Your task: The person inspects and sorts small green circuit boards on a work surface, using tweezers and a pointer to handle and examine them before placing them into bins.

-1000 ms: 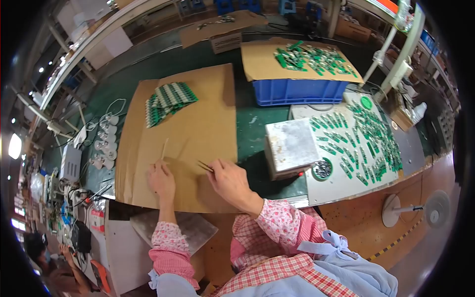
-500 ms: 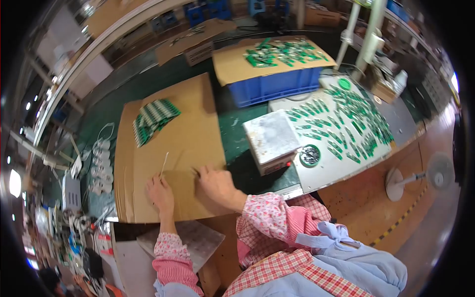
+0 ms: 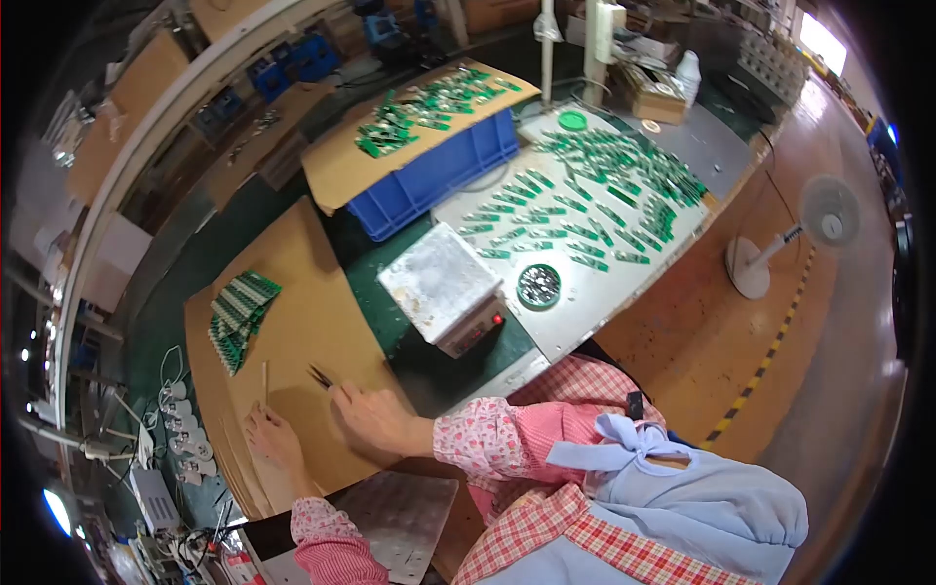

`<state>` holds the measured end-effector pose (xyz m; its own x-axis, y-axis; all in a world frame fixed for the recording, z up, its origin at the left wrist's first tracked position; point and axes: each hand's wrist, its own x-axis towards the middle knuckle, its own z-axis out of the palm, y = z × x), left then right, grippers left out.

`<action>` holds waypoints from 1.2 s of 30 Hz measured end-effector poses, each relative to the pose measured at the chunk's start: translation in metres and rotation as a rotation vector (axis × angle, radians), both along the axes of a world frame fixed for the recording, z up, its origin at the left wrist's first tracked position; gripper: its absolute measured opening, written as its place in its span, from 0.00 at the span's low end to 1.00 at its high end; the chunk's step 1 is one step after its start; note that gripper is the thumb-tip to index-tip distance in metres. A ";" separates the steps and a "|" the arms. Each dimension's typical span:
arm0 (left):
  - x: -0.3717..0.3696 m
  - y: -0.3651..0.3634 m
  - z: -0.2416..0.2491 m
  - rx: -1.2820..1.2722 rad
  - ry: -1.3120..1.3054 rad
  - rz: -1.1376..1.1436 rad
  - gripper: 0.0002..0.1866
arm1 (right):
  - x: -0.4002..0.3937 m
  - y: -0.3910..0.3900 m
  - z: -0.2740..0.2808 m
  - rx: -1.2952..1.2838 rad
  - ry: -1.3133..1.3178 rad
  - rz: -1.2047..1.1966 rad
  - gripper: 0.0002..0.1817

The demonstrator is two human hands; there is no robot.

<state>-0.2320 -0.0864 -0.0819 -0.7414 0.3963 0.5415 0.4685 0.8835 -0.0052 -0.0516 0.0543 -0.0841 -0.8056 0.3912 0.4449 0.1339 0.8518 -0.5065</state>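
Observation:
My left hand [image 3: 275,439] rests over the cardboard sheet [image 3: 317,302], its fingers closed on a thin pale stick [image 3: 265,378] that points away from me. To its right, my right hand [image 3: 372,417] grips dark tweezers [image 3: 320,376], with the tips directed forward and left. The tweezer tips are apart from the stick. Farther up the cardboard lies a batch of green circuit boards [image 3: 239,312] in rows, touched by neither hand.
A metal-topped box [image 3: 441,278] with a red button stands right of the cardboard. Beyond it, a pale board [image 3: 575,317] carries scattered green circuit boards and a round dish of small parts [image 3: 539,287]. A blue crate [image 3: 439,180] stands behind. White devices [image 3: 190,439] sit at left.
The camera view has turned right, so the bench appears shifted left and rotated. Both hands stay over the cardboard, and the tweezers show more clearly.

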 end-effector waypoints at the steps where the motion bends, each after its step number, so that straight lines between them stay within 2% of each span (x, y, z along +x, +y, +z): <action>1: -0.001 -0.004 -0.001 0.008 -0.001 -0.032 0.14 | 0.015 -0.005 0.004 -0.017 -0.018 0.033 0.12; 2: 0.000 -0.005 -0.002 0.001 -0.006 -0.025 0.14 | 0.031 -0.011 0.005 -0.029 -0.092 0.086 0.12; 5: -0.002 -0.002 -0.002 -0.003 0.010 -0.019 0.13 | 0.084 -0.025 0.002 -0.044 0.047 0.244 0.10; 8: -0.006 -0.011 -0.006 0.008 0.040 -0.049 0.13 | 0.136 -0.018 0.005 -0.129 0.027 0.458 0.11; 11: -0.005 -0.014 -0.012 0.081 0.036 -0.045 0.13 | 0.183 0.004 0.003 -0.134 -0.080 0.422 0.11; 14: 0.022 -0.017 -0.002 0.191 0.043 -0.004 0.14 | 0.232 0.038 -0.001 -0.175 -0.110 0.297 0.11; 16: 0.057 -0.022 -0.001 0.318 0.071 0.004 0.13 | 0.272 0.065 -0.002 -0.251 -0.063 0.112 0.10; 18: 0.100 -0.029 -0.005 0.431 0.204 -0.051 0.12 | 0.312 0.093 -0.010 -0.382 0.009 -0.139 0.11; 20: 0.163 -0.028 -0.016 0.585 0.192 -0.007 0.10 | 0.355 0.111 -0.032 -0.534 0.053 -0.543 0.08; 22: 0.232 -0.013 -0.036 0.777 0.032 0.053 0.10 | 0.400 0.129 -0.069 -0.621 0.035 -0.777 0.08; 23: 0.262 -0.013 -0.053 0.691 0.039 0.016 0.08 | 0.426 0.138 -0.111 -0.561 -0.009 -0.793 0.09; 24: 0.287 -0.007 -0.070 0.714 -0.133 0.081 0.09 | 0.449 0.141 -0.147 -0.547 -0.035 -0.786 0.10; 26: 0.317 -0.008 -0.106 0.668 -0.396 0.079 0.10 | 0.496 0.148 -0.237 -0.744 -0.262 -0.733 0.11; 27: 0.323 -0.016 -0.139 0.781 -0.586 0.090 0.13 | 0.515 0.150 -0.278 -0.838 -0.311 -0.608 0.13; 28: 0.325 -0.028 -0.180 0.716 -0.787 0.245 0.18 | 0.522 0.156 -0.301 -0.928 -0.433 -0.545 0.13; 29: 0.325 -0.029 -0.183 0.605 -1.016 0.402 0.23 | 0.518 0.155 -0.316 -1.010 -0.552 -0.513 0.13; 31: 0.323 -0.037 -0.214 0.626 -1.335 0.556 0.26 | 0.514 0.152 -0.336 -1.099 -0.740 -0.492 0.13; 32: 0.333 -0.043 -0.214 0.676 -1.491 0.595 0.25 | 0.507 0.151 -0.341 -1.119 -0.795 -0.484 0.13; 34: 0.354 -0.052 -0.190 0.964 -1.683 0.580 0.25 | 0.494 0.155 -0.342 -1.134 -0.867 -0.476 0.13; 36: 0.375 -0.055 -0.158 1.269 -1.763 0.495 0.25 | 0.486 0.157 -0.342 -1.151 -0.896 -0.470 0.13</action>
